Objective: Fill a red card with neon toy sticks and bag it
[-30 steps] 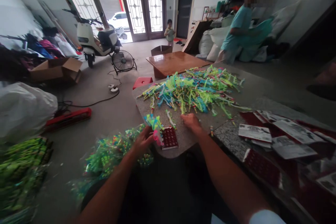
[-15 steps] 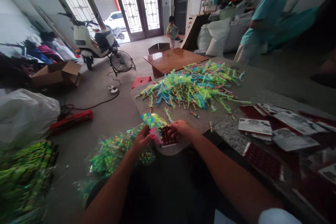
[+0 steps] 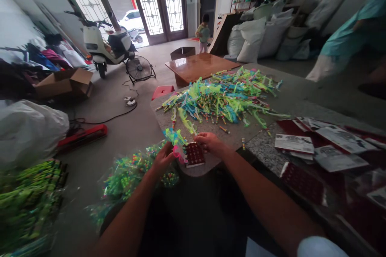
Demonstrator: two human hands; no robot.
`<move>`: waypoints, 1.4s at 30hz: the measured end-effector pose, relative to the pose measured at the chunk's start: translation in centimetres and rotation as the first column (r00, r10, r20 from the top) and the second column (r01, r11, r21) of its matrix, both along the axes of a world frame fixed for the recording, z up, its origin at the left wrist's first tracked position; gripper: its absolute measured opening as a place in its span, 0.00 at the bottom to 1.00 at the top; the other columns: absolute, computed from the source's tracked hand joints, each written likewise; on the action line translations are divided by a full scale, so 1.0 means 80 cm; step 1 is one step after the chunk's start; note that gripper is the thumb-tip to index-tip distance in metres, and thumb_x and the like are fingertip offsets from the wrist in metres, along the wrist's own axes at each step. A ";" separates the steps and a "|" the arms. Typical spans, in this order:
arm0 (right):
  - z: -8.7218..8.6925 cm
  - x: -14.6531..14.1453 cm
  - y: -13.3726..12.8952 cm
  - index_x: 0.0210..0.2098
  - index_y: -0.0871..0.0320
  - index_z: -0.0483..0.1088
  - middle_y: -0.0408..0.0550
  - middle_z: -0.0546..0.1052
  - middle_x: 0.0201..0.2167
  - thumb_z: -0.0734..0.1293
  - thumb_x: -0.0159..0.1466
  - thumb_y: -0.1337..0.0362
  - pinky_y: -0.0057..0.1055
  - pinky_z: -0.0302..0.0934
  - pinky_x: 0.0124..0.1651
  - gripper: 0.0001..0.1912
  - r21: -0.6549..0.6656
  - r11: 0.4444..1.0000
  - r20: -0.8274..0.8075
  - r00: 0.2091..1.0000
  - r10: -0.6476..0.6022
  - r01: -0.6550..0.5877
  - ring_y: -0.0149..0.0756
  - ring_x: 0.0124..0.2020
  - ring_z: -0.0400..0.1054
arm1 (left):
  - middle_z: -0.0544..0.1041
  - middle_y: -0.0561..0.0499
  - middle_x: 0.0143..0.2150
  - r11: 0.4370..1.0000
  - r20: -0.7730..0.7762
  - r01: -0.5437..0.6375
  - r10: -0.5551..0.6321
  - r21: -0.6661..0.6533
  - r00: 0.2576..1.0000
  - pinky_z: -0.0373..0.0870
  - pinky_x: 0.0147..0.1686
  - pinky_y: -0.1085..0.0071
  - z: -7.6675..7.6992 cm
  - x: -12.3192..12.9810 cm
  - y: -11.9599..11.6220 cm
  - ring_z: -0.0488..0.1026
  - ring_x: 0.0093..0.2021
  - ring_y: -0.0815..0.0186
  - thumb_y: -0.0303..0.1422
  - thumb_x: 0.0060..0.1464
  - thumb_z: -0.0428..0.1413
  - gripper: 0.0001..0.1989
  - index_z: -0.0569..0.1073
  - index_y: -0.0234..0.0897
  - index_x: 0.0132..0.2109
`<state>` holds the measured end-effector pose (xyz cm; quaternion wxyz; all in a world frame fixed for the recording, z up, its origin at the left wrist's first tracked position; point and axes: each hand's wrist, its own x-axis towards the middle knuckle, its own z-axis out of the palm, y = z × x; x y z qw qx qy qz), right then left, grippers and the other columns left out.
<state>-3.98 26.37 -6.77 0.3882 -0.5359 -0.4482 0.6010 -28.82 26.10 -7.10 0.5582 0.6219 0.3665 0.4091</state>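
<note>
My left hand (image 3: 163,158) is closed around a bunch of thin plastic pieces (image 3: 177,139) in green, blue and pink, held over the near left corner of the stone-topped table (image 3: 211,164). Between my hands lies a dark red patterned packet (image 3: 194,154). My right hand (image 3: 208,141), just above the packet's right side, pinches the end of a yellow-green plastic piece (image 3: 187,122) that points away toward the pile. Beyond both hands spreads a large pile of such plastic pieces (image 3: 217,98), many with small striped stick ends.
Printed cards (image 3: 294,143) and another red packet (image 3: 303,182) lie at the right. Clear bags of green pieces (image 3: 129,174) sit low on the left. A wooden table (image 3: 202,66), a red stool (image 3: 163,91), a floor fan (image 3: 139,68) and a child (image 3: 204,34) are farther off.
My right hand has lifted slightly off the red packet and now pinches a yellow-green piece. My left hand stays nearly still with its bunch. A person in teal has moved right.
</note>
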 end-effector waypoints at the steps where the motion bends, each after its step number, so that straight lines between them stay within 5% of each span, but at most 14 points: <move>1: -0.002 -0.004 -0.001 0.34 0.56 0.66 0.35 0.65 0.21 0.68 0.62 0.57 0.24 0.55 0.24 0.10 0.030 0.999 0.056 0.998 -0.012 0.010 0.26 0.19 0.56 | 0.80 0.47 0.38 1.000 0.007 -0.002 0.002 -0.005 1.000 0.73 0.42 0.65 -0.003 -0.001 0.001 0.74 0.39 0.58 0.55 0.48 0.68 0.27 0.77 0.35 0.42; 5: -0.008 -0.017 -0.003 0.37 0.57 0.70 0.41 0.74 0.28 0.66 0.64 0.61 0.25 0.61 0.36 0.05 0.260 0.965 0.471 0.873 -0.127 -0.001 0.32 0.31 0.69 | 0.80 0.47 0.37 1.000 0.029 0.009 -0.009 -0.003 1.000 0.73 0.41 0.66 -0.009 -0.003 0.003 0.74 0.38 0.58 0.53 0.49 0.68 0.27 0.78 0.34 0.42; 8: -0.008 -0.018 0.001 0.39 0.56 0.73 0.44 0.79 0.34 0.66 0.66 0.64 0.25 0.62 0.43 0.04 0.342 0.936 0.558 0.820 -0.127 -0.088 0.34 0.38 0.73 | 0.82 0.43 0.45 0.999 0.060 0.045 -0.044 -0.008 0.997 0.74 0.46 0.63 -0.006 -0.001 0.001 0.77 0.42 0.56 0.52 0.50 0.68 0.29 0.78 0.34 0.50; 14: -0.007 -0.011 0.015 0.37 0.58 0.79 0.49 0.82 0.39 0.67 0.69 0.64 0.25 0.61 0.45 0.08 0.263 0.914 0.709 0.704 0.033 -0.308 0.36 0.41 0.76 | 0.83 0.41 0.50 0.999 0.054 0.046 -0.044 -0.023 0.998 0.75 0.51 0.59 -0.001 0.003 -0.001 0.79 0.48 0.50 0.53 0.50 0.68 0.32 0.79 0.34 0.54; 20: 0.006 -0.018 0.016 0.45 0.62 0.79 0.58 0.82 0.44 0.68 0.72 0.57 0.29 0.61 0.43 0.14 0.127 0.926 0.891 0.452 0.052 -0.357 0.42 0.45 0.76 | 0.82 0.40 0.52 0.998 0.034 0.067 -0.066 -0.019 0.997 0.75 0.51 0.60 -0.002 0.003 -0.002 0.78 0.51 0.50 0.54 0.52 0.66 0.32 0.77 0.34 0.55; 25: 0.028 -0.027 0.014 0.51 0.61 0.77 0.59 0.81 0.48 0.65 0.74 0.54 0.28 0.61 0.47 0.17 0.065 0.913 0.943 0.324 0.075 -0.402 0.42 0.50 0.76 | 0.82 0.41 0.52 0.998 0.030 0.059 -0.059 -0.027 0.998 0.75 0.51 0.61 -0.007 0.002 -0.002 0.78 0.49 0.52 0.53 0.53 0.66 0.31 0.76 0.33 0.54; 37: 0.030 -0.029 0.022 0.49 0.60 0.79 0.57 0.82 0.49 0.64 0.72 0.63 0.27 0.62 0.45 0.13 0.051 0.835 0.936 0.319 0.152 -0.547 0.42 0.50 0.77 | 0.81 0.44 0.46 0.999 0.032 0.051 -0.050 -0.011 0.998 0.74 0.47 0.65 0.000 0.005 -0.005 0.77 0.43 0.57 0.52 0.53 0.66 0.28 0.76 0.33 0.49; 42: 0.029 -0.037 0.020 0.49 0.62 0.79 0.59 0.82 0.49 0.65 0.70 0.64 0.29 0.63 0.44 0.13 0.029 0.855 0.937 0.312 0.157 -0.518 0.45 0.50 0.77 | 0.81 0.43 0.45 1.000 -0.006 0.013 -0.013 -0.002 1.000 0.74 0.48 0.63 -0.002 0.004 -0.007 0.77 0.43 0.56 0.53 0.52 0.66 0.30 0.76 0.33 0.51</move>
